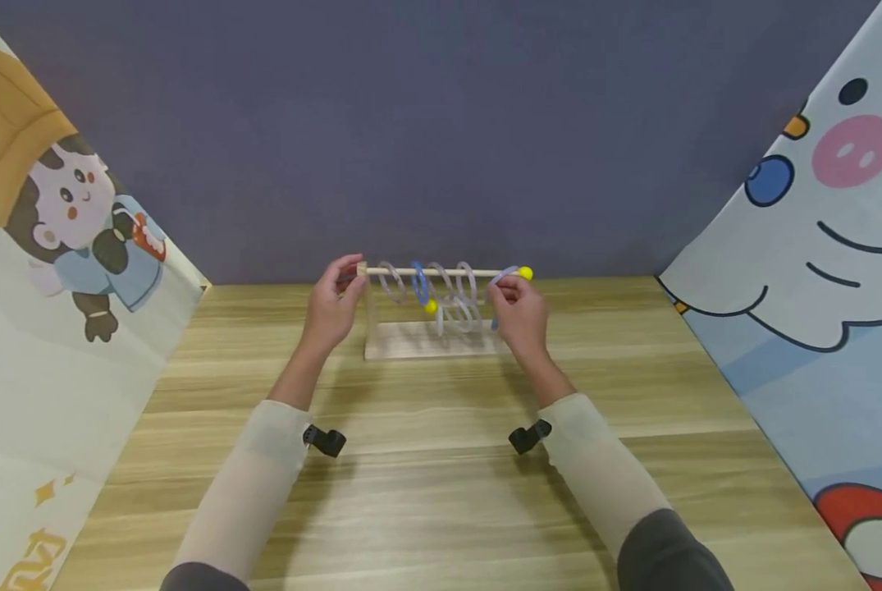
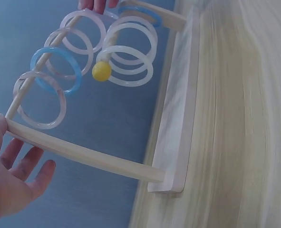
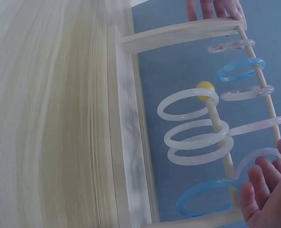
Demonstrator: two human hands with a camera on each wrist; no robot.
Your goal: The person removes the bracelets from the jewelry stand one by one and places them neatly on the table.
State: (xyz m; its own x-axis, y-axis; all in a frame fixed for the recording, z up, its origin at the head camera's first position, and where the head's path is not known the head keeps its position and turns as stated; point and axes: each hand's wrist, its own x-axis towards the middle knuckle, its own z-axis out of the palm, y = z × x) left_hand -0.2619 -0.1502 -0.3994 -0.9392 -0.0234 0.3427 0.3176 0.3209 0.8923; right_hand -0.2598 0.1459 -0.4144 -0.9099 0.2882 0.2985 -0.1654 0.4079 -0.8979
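A wooden ring rack, its base (image 1: 411, 343) on the table, has two round rods. My left hand (image 1: 332, 305) grips the top of its left post (image 2: 83, 153), thumb at the corner and fingers behind. My right hand (image 1: 522, 316) pinches a pale purple ring (image 3: 254, 155) at the right end of the upper rod (image 1: 399, 272), close to a yellow ball (image 1: 525, 273). Farther left on that rod hang a blue ring (image 2: 76, 71) and several pale, clear ones. The lower rod, tipped with another yellow ball (image 2: 101, 71), carries white rings (image 3: 178, 117) and a blue ring (image 3: 182, 202). My right hand hides the right post in the head view.
The rack stands near the back edge of the wood-grain table (image 1: 426, 476), before a dark blue-grey wall (image 1: 441, 139). Cartoon-printed panels close off the left (image 1: 34, 353) and right (image 1: 802, 271) sides. A small black camera sits on each wrist.
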